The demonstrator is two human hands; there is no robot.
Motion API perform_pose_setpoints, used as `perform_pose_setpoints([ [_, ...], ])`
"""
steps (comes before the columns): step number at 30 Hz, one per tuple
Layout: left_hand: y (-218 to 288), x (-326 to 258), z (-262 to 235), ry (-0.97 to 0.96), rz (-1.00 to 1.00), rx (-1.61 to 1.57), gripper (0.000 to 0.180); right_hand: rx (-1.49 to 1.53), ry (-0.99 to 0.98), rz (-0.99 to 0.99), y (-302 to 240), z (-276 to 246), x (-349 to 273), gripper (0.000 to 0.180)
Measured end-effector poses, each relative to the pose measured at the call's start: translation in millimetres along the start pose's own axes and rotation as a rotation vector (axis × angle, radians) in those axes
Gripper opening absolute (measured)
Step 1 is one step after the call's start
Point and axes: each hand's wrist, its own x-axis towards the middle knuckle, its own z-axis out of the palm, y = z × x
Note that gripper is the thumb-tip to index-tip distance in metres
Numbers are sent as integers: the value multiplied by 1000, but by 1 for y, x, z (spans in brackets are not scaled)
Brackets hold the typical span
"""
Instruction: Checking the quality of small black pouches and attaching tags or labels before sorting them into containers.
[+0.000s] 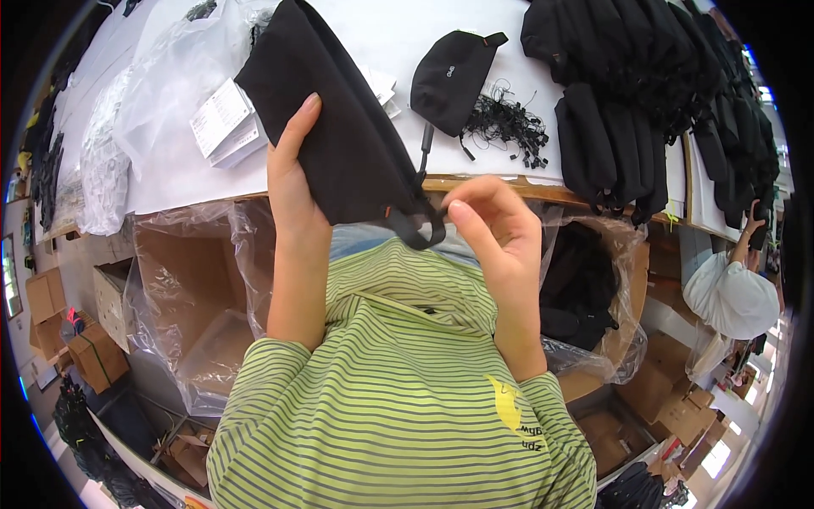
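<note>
A black fabric pouch (339, 140) with a long edge opening is held up in front of me, tilted over the table edge. My left hand (292, 182) grips its left side, thumb lying on the fabric. At the pouch's lower right corner hangs a black strap loop (421, 237), and a small orange tab shows beside it. My right hand (500, 225) is closed in a pinch at this loop; the fingertips partly hide what they touch. A slim dark pull (426, 140) sticks up near that corner. Beyond it lies a smaller black pouch (449, 81).
White printed cards (225, 123) and clear plastic bags (170, 93) lie on the white table at left. Tangled black tag strings (509, 127) sit near a pile of black pouches (610, 68). Plastic-lined boxes stand below the edge. Another person (733, 288) works at far right.
</note>
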Motion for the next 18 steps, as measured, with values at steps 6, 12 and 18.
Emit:
perform_pose_setpoints([
  [6,-19,-10,6,-11,-149,-64,30,-1012,145,-518,-14,14,5,44],
  [12,-17,-19,-10,-235,-218,177,42,-971,243,-539,-3,-24,17,35],
  [18,4,5,-24,-427,265,837,86,-18,91,-115,-3,-58,21,16],
])
